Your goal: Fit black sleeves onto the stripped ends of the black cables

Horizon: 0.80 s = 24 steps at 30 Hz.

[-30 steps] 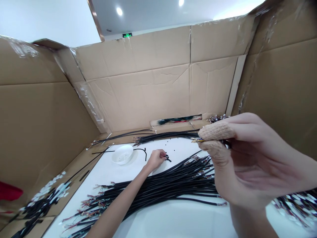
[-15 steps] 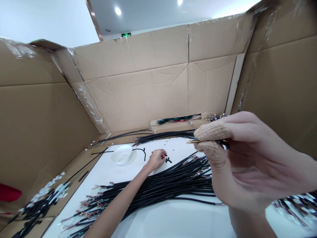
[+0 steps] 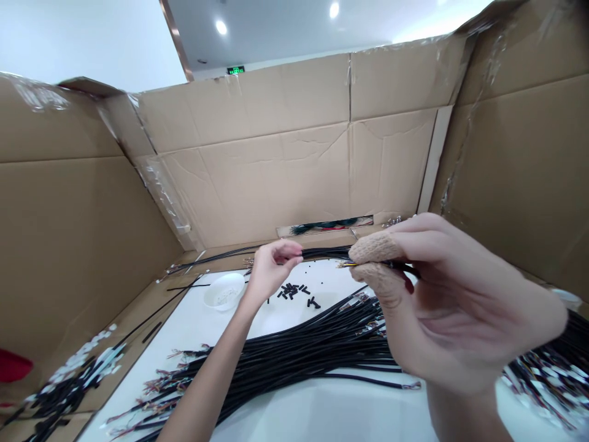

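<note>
My right hand [image 3: 427, 294], with beige covers on thumb and forefinger, pinches a black cable [image 3: 405, 267] near its end. Thin yellow and other bare-tipped wires [image 3: 343, 264] stick out to the left of those fingertips. To the left, my left hand [image 3: 273, 264] is raised over the table with thumb and forefinger pinched together. What lies between its fingertips is too small to tell against the dark cables behind. Below it, a loose pile of short black tube pieces [image 3: 289, 290] rests on the white table [image 3: 322, 405].
A thick bundle of black cables [image 3: 304, 350] lies across the table, and more cables [image 3: 322, 252] lie at the back. A white bowl [image 3: 224, 291] stands left. Cables with white connectors [image 3: 547, 380] are at right. Cardboard walls [image 3: 276, 178] enclose the area.
My left hand has lifted from the pile of short black tube pieces and moved up and slightly left, uncovering the pile. My right hand, still pinching the cable, has shifted slightly left.
</note>
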Available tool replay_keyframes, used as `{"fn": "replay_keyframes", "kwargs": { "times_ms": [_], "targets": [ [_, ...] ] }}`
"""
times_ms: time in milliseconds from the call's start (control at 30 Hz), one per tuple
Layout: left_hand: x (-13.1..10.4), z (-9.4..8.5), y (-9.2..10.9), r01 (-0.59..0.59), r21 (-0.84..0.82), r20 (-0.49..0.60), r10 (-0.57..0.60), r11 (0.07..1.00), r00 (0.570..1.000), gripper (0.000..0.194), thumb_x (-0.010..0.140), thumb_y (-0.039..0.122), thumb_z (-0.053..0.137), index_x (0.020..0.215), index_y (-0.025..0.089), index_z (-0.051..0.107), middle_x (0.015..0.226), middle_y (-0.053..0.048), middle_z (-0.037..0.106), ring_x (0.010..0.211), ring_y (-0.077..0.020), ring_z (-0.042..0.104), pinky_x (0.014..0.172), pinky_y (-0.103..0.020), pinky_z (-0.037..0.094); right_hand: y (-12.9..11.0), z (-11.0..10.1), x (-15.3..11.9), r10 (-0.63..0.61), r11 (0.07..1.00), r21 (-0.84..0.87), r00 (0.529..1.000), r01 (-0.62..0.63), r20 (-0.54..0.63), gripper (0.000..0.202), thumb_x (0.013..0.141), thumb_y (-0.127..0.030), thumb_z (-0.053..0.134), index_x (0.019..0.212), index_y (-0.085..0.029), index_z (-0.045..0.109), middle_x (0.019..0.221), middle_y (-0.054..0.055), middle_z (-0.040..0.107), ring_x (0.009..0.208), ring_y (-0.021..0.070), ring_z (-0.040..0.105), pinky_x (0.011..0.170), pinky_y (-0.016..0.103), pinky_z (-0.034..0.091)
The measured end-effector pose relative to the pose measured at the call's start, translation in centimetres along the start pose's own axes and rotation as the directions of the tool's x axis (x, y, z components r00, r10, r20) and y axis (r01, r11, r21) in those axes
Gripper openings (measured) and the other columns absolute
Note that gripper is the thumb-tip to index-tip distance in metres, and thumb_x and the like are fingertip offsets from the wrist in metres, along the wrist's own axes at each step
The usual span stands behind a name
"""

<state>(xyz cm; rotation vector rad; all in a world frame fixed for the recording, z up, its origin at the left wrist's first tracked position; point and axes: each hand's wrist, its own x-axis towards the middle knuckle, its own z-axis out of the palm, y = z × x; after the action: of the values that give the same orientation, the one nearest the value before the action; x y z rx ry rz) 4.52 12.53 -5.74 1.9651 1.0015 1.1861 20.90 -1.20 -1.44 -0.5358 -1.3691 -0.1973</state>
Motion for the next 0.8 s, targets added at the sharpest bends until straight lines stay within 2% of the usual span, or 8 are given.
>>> {"fn": "replay_keyframes", "kwargs": {
  "times_ms": [133, 200, 267, 300, 400, 633, 733, 800],
  "targets": [
    [-2.9, -1.3, 6.4, -0.209, -0.088, -0.161, 0.193, 0.974, 0.968, 0.021, 0.074, 0.015, 0.08, 0.093, 0.018, 0.072, 0.087, 0.0, 0.075, 0.078, -0.0106, 0.07, 0.075, -0.019, 0.06, 0.2, 0.4, -0.2, -0.001, 0.999, 0.044, 0.999, 0.0, 0.033, 0.027, 0.074, 0.009, 0.062, 0.087, -0.013, 0.068, 0.077, 0.001, 0.067, 0.066, 0.0126, 0.06, 0.051, 0.03, 0.042],
    [-4.9, -1.3, 8.8, -0.371, -0.071, -0.249, 0.344, 0.926, 0.905, 0.027, 0.072, 0.007, 0.08, 0.094, 0.023, 0.074, 0.086, 0.005, 0.076, 0.073, -0.0061, 0.07, 0.07, -0.011, 0.058, 0.1, 0.5, -0.4, -0.012, 0.999, 0.037, 0.999, 0.01, 0.04, 0.028, 0.073, 0.011, 0.062, 0.087, -0.013, 0.067, 0.077, 0.0, 0.066, 0.068, 0.0117, 0.06, 0.052, 0.029, 0.043],
    [-6.5, -0.9, 10.3, -0.461, -0.021, -0.284, 0.437, 0.887, 0.854, 0.032, 0.074, 0.002, 0.078, 0.093, 0.026, 0.074, 0.086, 0.009, 0.076, 0.074, -0.003, 0.069, 0.07, -0.006, 0.057, -0.2, 0.6, -0.4, -0.017, 1.0, 0.012, 0.999, 0.016, 0.05, 0.03, 0.073, 0.012, 0.061, 0.087, -0.014, 0.066, 0.077, -0.001, 0.066, 0.069, 0.0109, 0.06, 0.054, 0.027, 0.046],
    [-7.1, -0.7, 10.6, -0.485, -0.002, -0.292, 0.464, 0.874, 0.836, 0.033, 0.074, 0.0, 0.077, 0.094, 0.027, 0.073, 0.086, 0.01, 0.075, 0.074, -0.0021, 0.069, 0.071, -0.005, 0.057, -0.3, 0.6, -0.4, -0.018, 1.0, -0.003, 0.998, 0.018, 0.065, 0.029, 0.074, 0.011, 0.061, 0.087, -0.014, 0.065, 0.076, -0.001, 0.067, 0.07, 0.0105, 0.06, 0.056, 0.027, 0.048],
    [-7.7, -0.2, 10.6, -0.496, 0.015, -0.306, 0.476, 0.868, 0.825, 0.035, 0.076, -0.001, 0.074, 0.096, 0.028, 0.072, 0.088, 0.012, 0.075, 0.075, -0.0011, 0.069, 0.073, -0.005, 0.057, -0.8, 0.7, -0.3, 0.007, 0.999, -0.042, 0.996, -0.003, 0.094, 0.023, 0.077, 0.008, 0.061, 0.085, -0.013, 0.066, 0.074, 0.0, 0.067, 0.067, 0.0085, 0.059, 0.055, 0.023, 0.05],
    [-7.7, -0.3, 10.0, -0.466, -0.042, -0.32, 0.43, 0.884, 0.845, 0.036, 0.076, -0.002, 0.074, 0.096, 0.028, 0.072, 0.088, 0.013, 0.076, 0.077, -0.0004, 0.07, 0.073, -0.003, 0.057, -1.3, 1.7, -0.7, 0.11, 0.992, -0.071, 0.992, -0.106, 0.054, 0.014, 0.081, -0.001, 0.061, 0.08, -0.013, 0.068, 0.072, 0.0, 0.067, 0.066, 0.0058, 0.06, 0.056, 0.02, 0.049],
    [-8.1, 0.0, 10.5, -0.416, -0.102, -0.365, 0.355, 0.904, 0.861, 0.034, 0.075, -0.003, 0.074, 0.09, 0.028, 0.074, 0.084, 0.012, 0.076, 0.074, -0.0013, 0.07, 0.071, -0.003, 0.057, -1.4, 1.5, -0.9, 0.167, 0.978, -0.133, 0.986, -0.162, 0.024, 0.013, 0.082, -0.007, 0.062, 0.075, -0.016, 0.066, 0.072, 0.0, 0.068, 0.065, 0.0081, 0.061, 0.052, 0.024, 0.048],
    [-8.2, 0.3, 10.9, -0.382, -0.157, -0.415, 0.29, 0.911, 0.862, 0.034, 0.074, -0.005, 0.073, 0.086, 0.027, 0.075, 0.081, 0.012, 0.075, 0.072, -0.002, 0.07, 0.071, -0.004, 0.058, -1.3, 1.3, -1.0, 0.158, 0.975, -0.164, 0.986, -0.148, 0.047, 0.012, 0.084, -0.011, 0.064, 0.074, -0.018, 0.065, 0.072, -0.001, 0.069, 0.064, 0.0095, 0.062, 0.049, 0.024, 0.049]
  ]
}}
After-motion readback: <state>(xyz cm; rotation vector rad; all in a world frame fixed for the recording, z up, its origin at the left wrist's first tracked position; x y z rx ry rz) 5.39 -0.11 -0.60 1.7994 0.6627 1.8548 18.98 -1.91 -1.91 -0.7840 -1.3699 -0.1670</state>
